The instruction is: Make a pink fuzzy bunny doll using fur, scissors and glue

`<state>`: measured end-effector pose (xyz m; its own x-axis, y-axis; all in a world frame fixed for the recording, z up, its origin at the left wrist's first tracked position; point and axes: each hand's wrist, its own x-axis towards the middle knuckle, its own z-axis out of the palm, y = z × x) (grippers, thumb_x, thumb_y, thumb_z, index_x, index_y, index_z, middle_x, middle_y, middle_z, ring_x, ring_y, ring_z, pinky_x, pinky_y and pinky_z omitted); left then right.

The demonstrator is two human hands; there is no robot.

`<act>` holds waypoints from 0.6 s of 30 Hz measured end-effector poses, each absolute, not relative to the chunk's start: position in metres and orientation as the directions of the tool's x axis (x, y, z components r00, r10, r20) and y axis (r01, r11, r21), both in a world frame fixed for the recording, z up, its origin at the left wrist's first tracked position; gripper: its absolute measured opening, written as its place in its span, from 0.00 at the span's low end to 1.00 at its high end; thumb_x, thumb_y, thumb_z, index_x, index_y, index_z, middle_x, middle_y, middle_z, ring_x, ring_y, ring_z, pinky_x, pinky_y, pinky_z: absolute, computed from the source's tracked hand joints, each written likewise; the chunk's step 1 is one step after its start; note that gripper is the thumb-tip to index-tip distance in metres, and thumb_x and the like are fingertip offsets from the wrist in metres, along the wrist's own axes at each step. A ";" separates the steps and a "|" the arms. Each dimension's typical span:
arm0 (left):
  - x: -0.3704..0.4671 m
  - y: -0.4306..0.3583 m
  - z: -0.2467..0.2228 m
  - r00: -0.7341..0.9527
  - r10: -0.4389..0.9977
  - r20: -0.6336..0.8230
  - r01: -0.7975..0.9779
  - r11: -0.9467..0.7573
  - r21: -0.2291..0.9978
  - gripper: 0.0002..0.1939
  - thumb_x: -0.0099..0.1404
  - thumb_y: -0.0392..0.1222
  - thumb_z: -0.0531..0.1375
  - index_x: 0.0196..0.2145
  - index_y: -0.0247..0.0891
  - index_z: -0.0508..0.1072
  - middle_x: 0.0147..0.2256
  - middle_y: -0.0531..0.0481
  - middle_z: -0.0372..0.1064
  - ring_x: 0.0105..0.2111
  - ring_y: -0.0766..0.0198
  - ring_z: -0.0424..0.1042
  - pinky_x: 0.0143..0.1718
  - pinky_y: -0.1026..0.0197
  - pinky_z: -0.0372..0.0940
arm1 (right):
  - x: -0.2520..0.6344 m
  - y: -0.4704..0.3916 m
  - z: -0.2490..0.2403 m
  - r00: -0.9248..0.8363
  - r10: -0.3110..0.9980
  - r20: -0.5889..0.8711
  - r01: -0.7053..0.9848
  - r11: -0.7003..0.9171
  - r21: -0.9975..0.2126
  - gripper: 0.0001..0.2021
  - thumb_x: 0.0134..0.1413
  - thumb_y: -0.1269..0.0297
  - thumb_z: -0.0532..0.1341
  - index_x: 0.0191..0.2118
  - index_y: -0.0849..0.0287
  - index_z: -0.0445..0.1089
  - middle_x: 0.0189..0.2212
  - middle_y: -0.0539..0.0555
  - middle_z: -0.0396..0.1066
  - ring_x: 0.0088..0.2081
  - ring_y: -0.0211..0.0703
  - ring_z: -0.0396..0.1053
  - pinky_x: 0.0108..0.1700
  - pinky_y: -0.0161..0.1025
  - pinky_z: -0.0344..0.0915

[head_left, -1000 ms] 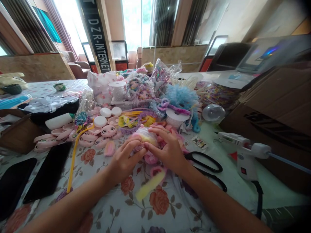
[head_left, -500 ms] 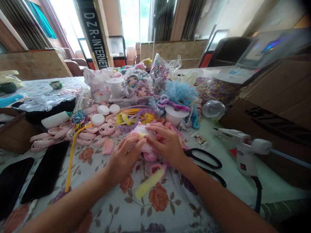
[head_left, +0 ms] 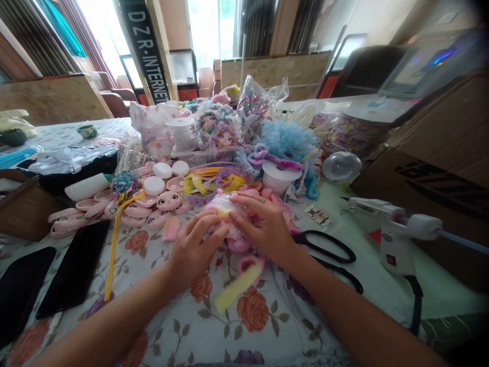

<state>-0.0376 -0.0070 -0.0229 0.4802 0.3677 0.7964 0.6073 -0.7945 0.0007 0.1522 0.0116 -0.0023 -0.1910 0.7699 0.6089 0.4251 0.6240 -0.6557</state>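
A small pink and white fluffy doll piece [head_left: 220, 204], with white trim and a yellow patch on top, lies between my hands at mid-table. My left hand [head_left: 196, 247] holds its left side, fingers bent against it. From the right, my right hand [head_left: 265, 227] presses on the top and side, fingers closed over it. Both hands hide much of the piece. Just below it on the cloth lie a pink fuzzy loop [head_left: 248, 263] and a pale yellow fuzzy strip [head_left: 239, 288].
Black-handled scissors [head_left: 328, 247] and a white glue gun [head_left: 397, 229] lie to the right, before a cardboard box [head_left: 431, 204]. Pink doll faces [head_left: 168, 201], a ribbon spool [head_left: 280, 178] and blue fluff [head_left: 288, 140] are piled behind. Two black phones [head_left: 74, 267] rest at left.
The view has shifted slightly, so the objects on the right appear further right. My left hand's fingers have moved a little on the piece; both hands remain on it.
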 end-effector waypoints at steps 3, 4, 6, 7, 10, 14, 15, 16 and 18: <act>-0.035 -0.008 -0.022 0.481 0.376 0.792 0.633 -0.774 -0.017 0.14 0.64 0.29 0.58 0.47 0.36 0.69 0.42 0.44 0.67 0.47 0.58 0.68 0.49 0.55 0.69 | 0.152 0.012 -0.003 -0.188 0.760 0.622 0.433 0.633 -0.642 0.13 0.55 0.66 0.62 0.47 0.57 0.74 0.47 0.56 0.75 0.51 0.47 0.71 0.56 0.46 0.66; -0.035 -0.008 -0.021 0.481 0.373 0.793 0.636 -0.771 -0.023 0.14 0.64 0.29 0.57 0.47 0.36 0.69 0.42 0.44 0.67 0.47 0.58 0.68 0.49 0.56 0.69 | 0.152 0.012 -0.003 -0.186 0.760 0.622 0.436 0.632 -0.641 0.13 0.55 0.66 0.62 0.47 0.57 0.74 0.47 0.57 0.75 0.51 0.48 0.71 0.56 0.46 0.66; -0.034 -0.008 -0.020 0.481 0.364 0.797 0.633 -0.774 -0.029 0.13 0.64 0.29 0.57 0.47 0.36 0.70 0.41 0.44 0.67 0.46 0.59 0.68 0.48 0.56 0.69 | 0.152 0.012 -0.003 -0.186 0.760 0.622 0.441 0.631 -0.638 0.13 0.55 0.66 0.62 0.47 0.57 0.74 0.47 0.57 0.75 0.51 0.48 0.71 0.56 0.46 0.66; -0.034 -0.008 -0.019 0.482 0.358 0.800 0.627 -0.778 -0.029 0.12 0.64 0.29 0.58 0.46 0.36 0.70 0.41 0.44 0.67 0.46 0.58 0.68 0.47 0.56 0.69 | 0.152 0.012 -0.003 -0.186 0.759 0.623 0.441 0.632 -0.638 0.12 0.56 0.67 0.61 0.47 0.57 0.74 0.46 0.57 0.75 0.51 0.48 0.71 0.56 0.46 0.66; -0.034 -0.008 -0.018 0.489 0.339 0.804 0.597 -0.802 -0.025 0.11 0.63 0.29 0.58 0.44 0.34 0.71 0.42 0.43 0.67 0.47 0.57 0.67 0.47 0.54 0.69 | 0.152 0.012 -0.003 -0.185 0.750 0.635 0.418 0.644 -0.640 0.12 0.56 0.66 0.62 0.46 0.57 0.74 0.46 0.57 0.75 0.51 0.47 0.71 0.55 0.45 0.66; -0.035 -0.008 -0.017 0.495 0.310 0.812 0.569 -0.822 -0.034 0.10 0.65 0.28 0.56 0.43 0.35 0.72 0.41 0.43 0.66 0.47 0.57 0.67 0.48 0.54 0.69 | 0.153 0.014 -0.003 -0.173 0.755 0.632 0.402 0.640 -0.655 0.16 0.49 0.61 0.68 0.44 0.57 0.74 0.46 0.58 0.75 0.50 0.49 0.71 0.55 0.45 0.66; -0.035 -0.007 -0.017 0.496 0.306 0.813 0.566 -0.823 -0.036 0.10 0.65 0.28 0.56 0.43 0.35 0.72 0.41 0.44 0.66 0.47 0.58 0.67 0.48 0.54 0.70 | 0.154 0.015 -0.003 -0.171 0.761 0.626 0.398 0.634 -0.663 0.16 0.48 0.60 0.69 0.44 0.57 0.74 0.45 0.57 0.75 0.50 0.49 0.71 0.55 0.45 0.66; -0.035 -0.007 -0.017 0.497 0.303 0.813 0.563 -0.826 -0.036 0.10 0.65 0.28 0.55 0.43 0.35 0.72 0.41 0.44 0.66 0.47 0.58 0.67 0.48 0.54 0.70 | 0.154 0.015 -0.003 -0.172 0.766 0.620 0.390 0.630 -0.671 0.15 0.49 0.61 0.69 0.44 0.56 0.74 0.45 0.57 0.75 0.50 0.48 0.71 0.55 0.45 0.66; -0.035 -0.007 -0.017 0.498 0.303 0.813 0.557 -0.830 -0.032 0.10 0.65 0.28 0.55 0.43 0.35 0.72 0.41 0.44 0.66 0.47 0.58 0.67 0.47 0.54 0.70 | 0.154 0.016 -0.004 -0.176 0.770 0.613 0.371 0.628 -0.684 0.14 0.50 0.62 0.68 0.44 0.56 0.74 0.45 0.56 0.75 0.49 0.47 0.71 0.54 0.45 0.67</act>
